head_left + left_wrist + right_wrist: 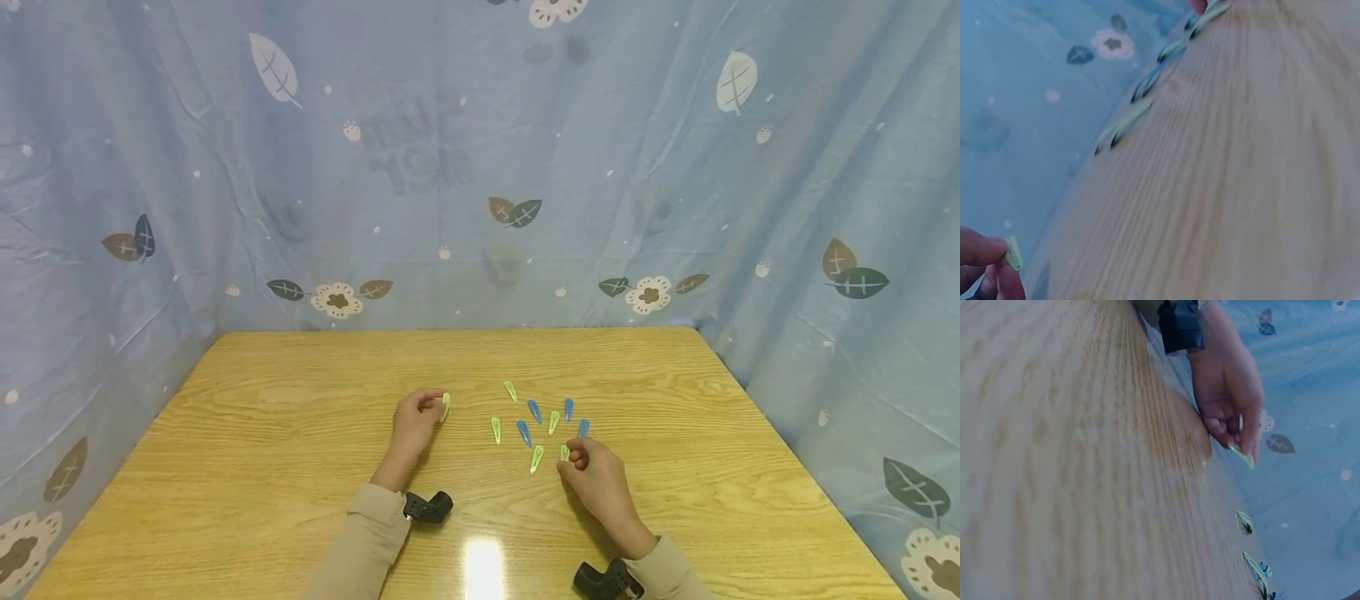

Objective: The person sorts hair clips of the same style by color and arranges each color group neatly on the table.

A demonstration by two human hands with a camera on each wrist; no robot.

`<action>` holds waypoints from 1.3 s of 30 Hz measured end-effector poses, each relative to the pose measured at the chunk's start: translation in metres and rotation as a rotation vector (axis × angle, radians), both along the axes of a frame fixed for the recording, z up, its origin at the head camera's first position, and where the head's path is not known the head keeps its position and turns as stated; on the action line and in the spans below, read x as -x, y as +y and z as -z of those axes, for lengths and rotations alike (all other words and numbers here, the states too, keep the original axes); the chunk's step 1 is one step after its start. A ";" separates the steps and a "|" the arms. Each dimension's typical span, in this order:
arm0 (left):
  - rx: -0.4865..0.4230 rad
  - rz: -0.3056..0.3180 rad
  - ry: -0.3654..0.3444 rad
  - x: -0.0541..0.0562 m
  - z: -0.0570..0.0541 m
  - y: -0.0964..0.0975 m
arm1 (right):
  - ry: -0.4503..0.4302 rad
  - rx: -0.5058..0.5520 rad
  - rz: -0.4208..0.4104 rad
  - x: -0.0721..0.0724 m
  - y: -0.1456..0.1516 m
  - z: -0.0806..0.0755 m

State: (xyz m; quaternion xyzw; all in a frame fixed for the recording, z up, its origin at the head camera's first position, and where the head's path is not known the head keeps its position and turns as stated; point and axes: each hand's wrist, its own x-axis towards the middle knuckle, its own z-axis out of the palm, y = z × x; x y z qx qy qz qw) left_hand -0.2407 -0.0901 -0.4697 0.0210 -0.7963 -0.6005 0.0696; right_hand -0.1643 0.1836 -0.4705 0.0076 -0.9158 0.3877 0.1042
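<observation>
My left hand (416, 425) pinches a green snap hair clip (446, 405) between thumb and fingertips, left of the other clips. The same pinched clip (1014, 254) shows at the lower left of the left wrist view, and the right wrist view shows it hanging from the left hand (1232, 381). At the right side of the group, my right hand (597, 479) has thumb and index finger around another green hair clip (565, 452). A blue hair clip (583, 427) lies just beyond its index finger. Its fingers are barely visible in the wrist views.
Between the hands, several loose clips lie spread on the wooden table (262, 467), among them a green clip (496, 430), a green clip (537, 459) and a blue clip (524, 432). A blue patterned curtain (450, 167) surrounds the table's back and sides.
</observation>
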 end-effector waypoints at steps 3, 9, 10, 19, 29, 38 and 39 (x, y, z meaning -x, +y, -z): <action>0.039 -0.019 -0.004 0.000 0.001 -0.015 | -0.002 -0.001 0.001 0.000 0.001 0.000; 0.130 -0.067 0.010 -0.002 0.002 -0.042 | -0.002 -0.004 -0.004 0.000 0.002 -0.001; 0.139 -0.074 0.012 -0.002 0.002 -0.045 | 0.001 -0.005 -0.004 0.000 0.002 -0.001; 0.276 -0.088 0.060 0.001 0.003 -0.051 | 0.005 -0.005 -0.008 0.000 0.002 -0.001; 0.380 -0.135 0.071 0.003 0.001 -0.042 | 0.001 -0.009 -0.005 0.000 0.001 -0.001; 0.360 -0.063 0.040 0.002 -0.004 -0.054 | 0.009 0.001 -0.009 -0.001 0.000 -0.002; 0.357 -0.044 0.036 0.003 -0.003 -0.056 | 0.010 0.001 -0.009 -0.001 0.000 -0.002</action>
